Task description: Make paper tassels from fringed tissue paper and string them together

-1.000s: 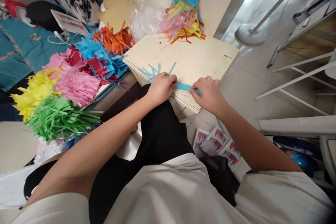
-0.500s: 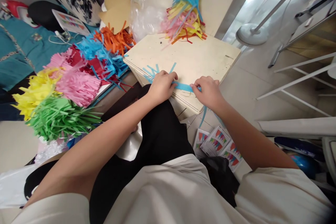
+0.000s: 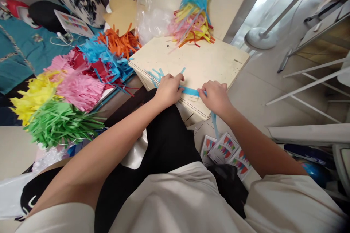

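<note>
A blue fringed paper strip [image 3: 191,90] lies along the near edge of a cream board [image 3: 202,62]. My left hand [image 3: 168,90] is closed on the strip's left part, where cut blue fringes fan out past my knuckles. My right hand [image 3: 214,96] pinches the strip's right part, about a hand's width away. A loose blue tail hangs from under my right hand over the board's edge, towards the floor.
Fringed paper bundles lie to the left: green [image 3: 58,122], yellow [image 3: 32,96], pink [image 3: 78,89], blue [image 3: 105,56], orange [image 3: 119,42]. A mixed-colour heap [image 3: 193,18] sits at the board's far edge. Printed packets [image 3: 226,151] lie on the floor. A fan base [image 3: 259,38] stands to the right.
My right hand slid slightly left along the strip, closer to my left hand. A blue tail now hangs below the board's edge. My left hand barely moved.
</note>
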The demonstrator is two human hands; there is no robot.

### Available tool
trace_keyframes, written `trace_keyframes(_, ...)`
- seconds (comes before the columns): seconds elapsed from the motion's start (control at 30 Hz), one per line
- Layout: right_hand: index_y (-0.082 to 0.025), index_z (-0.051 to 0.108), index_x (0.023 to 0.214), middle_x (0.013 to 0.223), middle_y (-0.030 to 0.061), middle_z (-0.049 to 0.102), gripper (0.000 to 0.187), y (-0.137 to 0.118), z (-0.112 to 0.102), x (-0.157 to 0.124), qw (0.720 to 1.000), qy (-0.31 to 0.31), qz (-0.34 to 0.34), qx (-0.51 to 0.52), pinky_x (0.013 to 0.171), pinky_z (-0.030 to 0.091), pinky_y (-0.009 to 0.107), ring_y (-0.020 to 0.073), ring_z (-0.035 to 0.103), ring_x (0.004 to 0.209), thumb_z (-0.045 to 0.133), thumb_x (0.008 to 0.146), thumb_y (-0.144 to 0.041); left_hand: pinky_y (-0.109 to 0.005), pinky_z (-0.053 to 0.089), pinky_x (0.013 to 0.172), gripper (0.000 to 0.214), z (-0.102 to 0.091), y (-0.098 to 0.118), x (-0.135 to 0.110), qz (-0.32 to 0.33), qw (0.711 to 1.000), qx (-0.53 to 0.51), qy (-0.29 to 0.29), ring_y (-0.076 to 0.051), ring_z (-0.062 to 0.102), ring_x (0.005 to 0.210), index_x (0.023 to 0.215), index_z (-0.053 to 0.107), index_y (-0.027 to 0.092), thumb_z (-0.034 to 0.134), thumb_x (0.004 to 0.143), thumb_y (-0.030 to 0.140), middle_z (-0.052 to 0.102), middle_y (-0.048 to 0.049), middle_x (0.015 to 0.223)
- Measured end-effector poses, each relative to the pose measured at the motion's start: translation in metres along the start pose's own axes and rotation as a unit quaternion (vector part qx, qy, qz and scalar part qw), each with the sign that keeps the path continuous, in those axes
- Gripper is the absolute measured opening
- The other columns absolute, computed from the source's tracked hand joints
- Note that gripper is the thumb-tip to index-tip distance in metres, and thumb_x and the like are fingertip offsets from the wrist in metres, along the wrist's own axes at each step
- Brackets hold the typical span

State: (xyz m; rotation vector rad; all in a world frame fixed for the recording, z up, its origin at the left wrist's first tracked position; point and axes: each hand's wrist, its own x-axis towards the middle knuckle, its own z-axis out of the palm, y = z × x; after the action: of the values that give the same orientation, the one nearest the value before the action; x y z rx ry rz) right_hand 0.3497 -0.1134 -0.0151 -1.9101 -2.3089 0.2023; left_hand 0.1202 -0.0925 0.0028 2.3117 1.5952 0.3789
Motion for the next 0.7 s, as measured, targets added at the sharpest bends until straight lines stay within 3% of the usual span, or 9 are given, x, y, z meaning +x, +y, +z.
trace_keyframes(0.33, -0.018, 0.073, 0.107, 0.115, 0.0205, 0.075, 0.037, -0.0043, -0.0005, -0.0027, 1.000, -0.002, -0.012, -0.027, 0.098, 0.034, 0.050, 0.0387, 0.062, 0.117, 0.041, 0.118, -0.031, -0.060, 0.054, 0.116, 0.033, 0.0052, 0.0033, 0.0009, -0.006, 1.000, 0.025, 0.012, -0.043, 0.067, 0.132, 0.137, 0.072, 0.023, 0.067, 0.105, 0.019, 0.082, -0.0153, 0.106)
trace_keyframes(0.7, -0.018, 0.075, 0.105, 0.111, 0.0222, 0.077, 0.043, -0.0012, -0.0001, 0.0048, 0.999, -0.005, -0.023, -0.040, 0.100, 0.039, 0.054, 0.0389, 0.063, 0.113, 0.036, 0.118, -0.032, -0.065, 0.056, 0.116, 0.039, 0.0092, -0.0031, 0.0025, 0.029, 0.999, 0.002, 0.024, -0.043, 0.066, 0.126, 0.125, 0.093, 0.025, 0.062, 0.101, 0.017, 0.084, -0.0171, 0.103)
